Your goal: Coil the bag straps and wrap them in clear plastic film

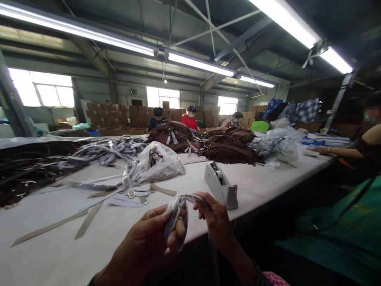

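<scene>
My left hand (149,232) is closed around a looped grey strap (176,216), which seems to be covered in thin clear plastic; its fingers pass through the loop. With thumb and forefinger, my right hand (216,216) pinches a length of the same strap, drawn out from the top of the loop. Just beyond my right hand stands a grey-white tape dispenser (220,186). Ahead of my left hand lie white paper slips (126,200), flat tan strips (50,228) and a metal buckle (131,193). A clear plastic bag (166,163) with tan pieces inside sits behind them.
Dark brown straps (26,167) cover the table's left side, beside a tangle of plastic-wrapped grey straps (116,149). Brown bundles (229,145) are heaped farther back. At right, a co-worker's arm (345,150) reaches onto the white table (190,180). Several people work across it.
</scene>
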A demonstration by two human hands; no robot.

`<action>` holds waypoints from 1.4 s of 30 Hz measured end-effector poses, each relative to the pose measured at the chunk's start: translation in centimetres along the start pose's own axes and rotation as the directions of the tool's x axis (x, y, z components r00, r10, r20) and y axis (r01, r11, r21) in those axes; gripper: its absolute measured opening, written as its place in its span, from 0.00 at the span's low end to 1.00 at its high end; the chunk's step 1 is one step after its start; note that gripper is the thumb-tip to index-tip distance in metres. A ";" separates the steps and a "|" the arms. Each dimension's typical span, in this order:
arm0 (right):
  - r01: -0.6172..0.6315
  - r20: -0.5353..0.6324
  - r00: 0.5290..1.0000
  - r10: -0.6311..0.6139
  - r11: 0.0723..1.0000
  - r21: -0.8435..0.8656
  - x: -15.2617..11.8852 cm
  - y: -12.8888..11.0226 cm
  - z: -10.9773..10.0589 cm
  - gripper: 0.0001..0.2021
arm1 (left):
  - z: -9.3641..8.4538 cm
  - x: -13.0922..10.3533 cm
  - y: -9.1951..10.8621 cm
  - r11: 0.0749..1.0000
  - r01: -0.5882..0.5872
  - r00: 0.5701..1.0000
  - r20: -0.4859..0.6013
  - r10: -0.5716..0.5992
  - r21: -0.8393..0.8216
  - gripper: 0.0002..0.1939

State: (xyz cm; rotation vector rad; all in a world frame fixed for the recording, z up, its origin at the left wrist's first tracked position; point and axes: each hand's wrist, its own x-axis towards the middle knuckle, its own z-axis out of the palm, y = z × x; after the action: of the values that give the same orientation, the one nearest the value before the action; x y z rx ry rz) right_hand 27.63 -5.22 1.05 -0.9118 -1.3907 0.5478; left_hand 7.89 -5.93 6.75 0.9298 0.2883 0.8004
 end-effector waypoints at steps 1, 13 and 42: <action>0.029 -0.024 0.999 -0.030 0.999 -0.033 0.1 0.1 -0.6 0.11 | 0.2 0.0 -0.2 0.999 0.032 0.999 -0.002 -0.032 0.006 0.09; -0.044 -0.067 0.997 0.046 0.999 0.030 -0.8 0.1 -2.0 0.18 | 2.4 -0.2 0.2 0.980 0.083 0.996 0.006 -0.086 0.181 0.13; -0.178 0.232 0.952 0.201 0.977 -0.116 3.4 -5.1 -7.2 0.14 | -0.2 -1.5 1.2 0.605 -0.123 0.987 0.031 0.160 0.787 0.05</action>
State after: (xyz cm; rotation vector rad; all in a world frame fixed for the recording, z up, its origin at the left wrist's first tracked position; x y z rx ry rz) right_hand 34.22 -6.95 7.66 -1.0894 -1.5682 0.7659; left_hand 6.18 -6.54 7.42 1.8019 0.6465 0.8444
